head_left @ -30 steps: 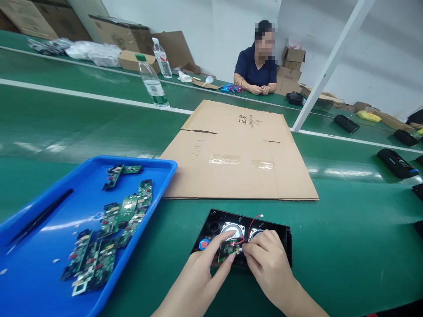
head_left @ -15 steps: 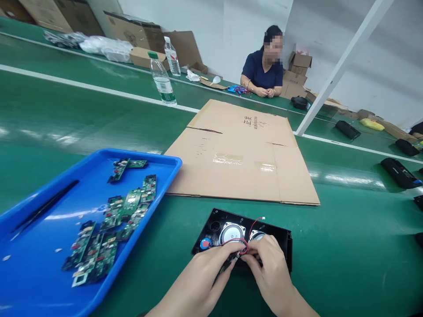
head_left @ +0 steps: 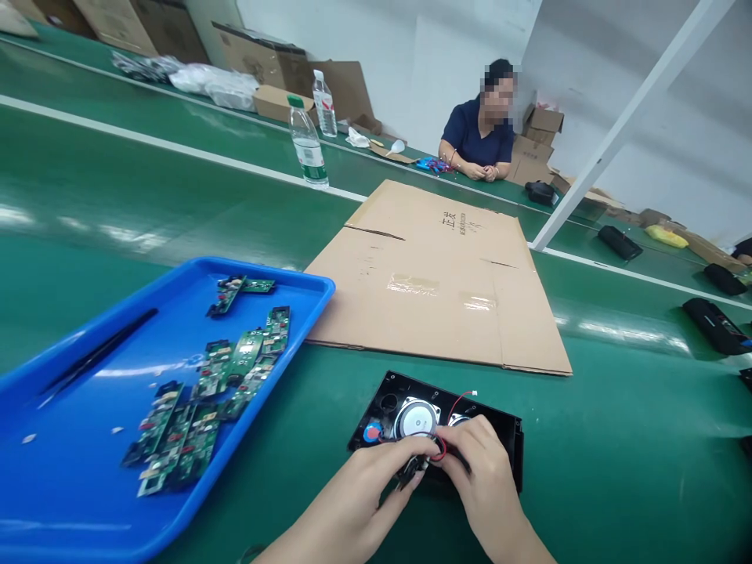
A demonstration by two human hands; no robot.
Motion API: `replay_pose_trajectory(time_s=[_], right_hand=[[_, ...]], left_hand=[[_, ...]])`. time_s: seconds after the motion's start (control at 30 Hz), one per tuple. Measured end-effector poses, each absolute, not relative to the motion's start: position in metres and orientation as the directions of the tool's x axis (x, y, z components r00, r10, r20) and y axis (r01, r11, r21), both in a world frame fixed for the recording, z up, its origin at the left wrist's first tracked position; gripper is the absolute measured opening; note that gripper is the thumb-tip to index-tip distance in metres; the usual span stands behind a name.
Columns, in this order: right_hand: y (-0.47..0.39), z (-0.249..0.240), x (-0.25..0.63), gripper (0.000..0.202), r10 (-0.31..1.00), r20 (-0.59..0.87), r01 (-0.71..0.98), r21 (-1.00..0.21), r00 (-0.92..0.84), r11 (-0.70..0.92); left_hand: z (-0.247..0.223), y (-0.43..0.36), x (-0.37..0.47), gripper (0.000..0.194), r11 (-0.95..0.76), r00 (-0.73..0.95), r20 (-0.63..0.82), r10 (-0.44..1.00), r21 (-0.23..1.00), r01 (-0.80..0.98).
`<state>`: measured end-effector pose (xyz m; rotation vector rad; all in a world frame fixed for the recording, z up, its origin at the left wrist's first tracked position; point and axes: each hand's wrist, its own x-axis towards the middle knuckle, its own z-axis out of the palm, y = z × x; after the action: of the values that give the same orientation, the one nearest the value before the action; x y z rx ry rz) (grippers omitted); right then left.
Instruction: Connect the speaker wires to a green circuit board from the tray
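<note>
At the bottom centre of the frame the left hand (head_left: 364, 489) and right hand (head_left: 485, 470) meet over the near edge of a black speaker housing (head_left: 511, 439) that lies flat on the green table (head_left: 616, 470), its round speaker cone (head_left: 416, 417) showing just above the fingers. Both hands are curled in a pinch around a small dark part (head_left: 411, 470), probably a circuit board, with a red wire (head_left: 452, 403) looping up from it, though the fingers hide most of it. To the left sits a blue tray (head_left: 70, 470) strewn with green circuit boards (head_left: 193, 415), and a flat cardboard sheet (head_left: 435, 274) lies just beyond the housing.
</note>
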<state>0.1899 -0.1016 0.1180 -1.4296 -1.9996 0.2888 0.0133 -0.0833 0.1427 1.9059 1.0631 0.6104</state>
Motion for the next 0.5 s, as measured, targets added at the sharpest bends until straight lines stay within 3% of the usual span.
replay_pose_trajectory(time_s=[0.07,0.13,0.23,0.33,0.5], right_hand=[[-0.102,0.114,0.19,0.035,0.928,0.366,0.835,-0.487,-0.073,0.257],[-0.103,0.11,0.191,0.046,0.93,0.368,0.919,-0.369,0.005,0.142],[-0.101,0.105,0.193,0.05,0.936,0.352,0.966,-0.239,-0.01,0.1],[-0.099,0.105,0.194,0.039,0.918,0.389,0.947,-0.262,-0.075,0.188],[-0.099,0.115,0.194,0.027,0.871,0.49,0.86,-0.426,-0.043,0.282]], left_hand=[[0.141,-0.084,0.013,0.024,-0.188,0.468,-0.065,0.881,0.861,0.473],[0.141,-0.086,0.014,0.024,-0.112,0.384,-0.098,0.918,0.866,0.488],[0.143,-0.088,0.017,0.027,-0.053,0.312,-0.107,0.944,0.884,0.464],[0.144,-0.088,0.017,0.031,-0.029,0.295,-0.143,0.945,0.86,0.509],[0.144,-0.086,0.016,0.032,-0.036,0.287,-0.13,0.949,0.86,0.508]])
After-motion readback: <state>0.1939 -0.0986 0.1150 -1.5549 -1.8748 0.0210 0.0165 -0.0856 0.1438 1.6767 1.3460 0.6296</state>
